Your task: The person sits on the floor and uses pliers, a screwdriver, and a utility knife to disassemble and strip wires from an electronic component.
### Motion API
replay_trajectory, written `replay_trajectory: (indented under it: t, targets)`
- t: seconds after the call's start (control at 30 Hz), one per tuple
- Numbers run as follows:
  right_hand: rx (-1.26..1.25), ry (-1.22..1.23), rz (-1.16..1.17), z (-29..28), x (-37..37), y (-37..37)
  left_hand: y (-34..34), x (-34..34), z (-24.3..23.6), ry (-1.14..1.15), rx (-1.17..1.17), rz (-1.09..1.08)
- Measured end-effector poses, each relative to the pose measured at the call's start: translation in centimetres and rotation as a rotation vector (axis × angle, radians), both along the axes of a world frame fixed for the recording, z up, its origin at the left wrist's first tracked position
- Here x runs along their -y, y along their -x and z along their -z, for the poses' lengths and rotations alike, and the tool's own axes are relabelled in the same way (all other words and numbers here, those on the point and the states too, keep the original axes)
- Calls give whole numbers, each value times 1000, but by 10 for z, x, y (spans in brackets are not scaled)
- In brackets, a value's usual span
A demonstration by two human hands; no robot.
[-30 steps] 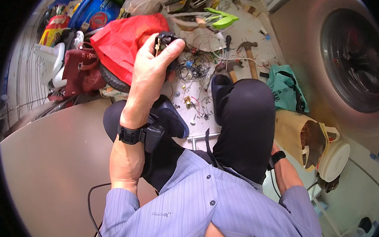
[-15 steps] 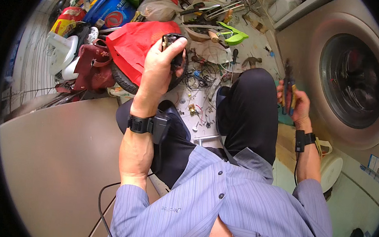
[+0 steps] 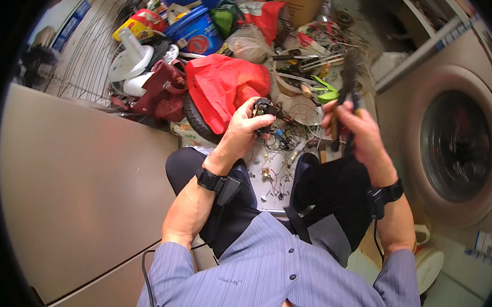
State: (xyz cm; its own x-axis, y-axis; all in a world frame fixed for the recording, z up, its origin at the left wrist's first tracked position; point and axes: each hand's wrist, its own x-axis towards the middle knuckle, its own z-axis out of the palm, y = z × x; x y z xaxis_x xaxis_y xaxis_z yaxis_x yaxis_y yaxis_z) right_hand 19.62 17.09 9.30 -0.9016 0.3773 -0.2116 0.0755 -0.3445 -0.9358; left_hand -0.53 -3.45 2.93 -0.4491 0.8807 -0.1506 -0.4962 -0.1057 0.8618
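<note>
My left hand [image 3: 239, 131] grips a small black plastic part [image 3: 264, 107], with the thumb pressed across it. Its exact kind cannot be made out. To the right, my right hand [image 3: 362, 133] is closed round a pair of pliers [image 3: 349, 75], jaws pointing away from me and handles toward me. Motion smears the tool, so I cannot tell whether its jaws are apart. A gap separates the pliers from the black part. Below and between the hands, a tangle of wires [image 3: 283, 139] and a small circuit piece [image 3: 266, 174] lie on the floor.
A red bag [image 3: 224, 87] covers a black tyre [image 3: 195, 116] at the left. Behind it stands a blue bucket [image 3: 199, 35] among clutter. A bright green clamp-like tool [image 3: 327, 92] lies at the back. A washing machine [image 3: 411, 124] stands right, a smooth metallic panel [image 3: 80, 194] left.
The pliers in my right hand have come up and leftward, closer to the black part. My left hand still holds that part. The whole view has shifted, showing more of the background.
</note>
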Motion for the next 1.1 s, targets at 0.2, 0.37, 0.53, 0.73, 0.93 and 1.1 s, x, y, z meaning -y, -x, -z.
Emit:
replay_trajectory:
  t: [0.2,0.37,0.53,0.73,0.93,1.1]
  targets:
    - [240,-205,-347,59,25,48,12,23,4,47,33,-178]
    - [378,-431,-442,73,33,57,27,32,23,119,13,-296]
    - [403,-526,-503,67,37,68,29,33,27,127,-24,-334]
    - [216,-1081,-345,79,48,62,23,29,19,205,-171,-356]
    - [152,-1281,-214,81,53,64,20,30,18,282,-286,-386]
    - [183,-1279,-205,84,52,63,17,28,19,272,-324,-431]
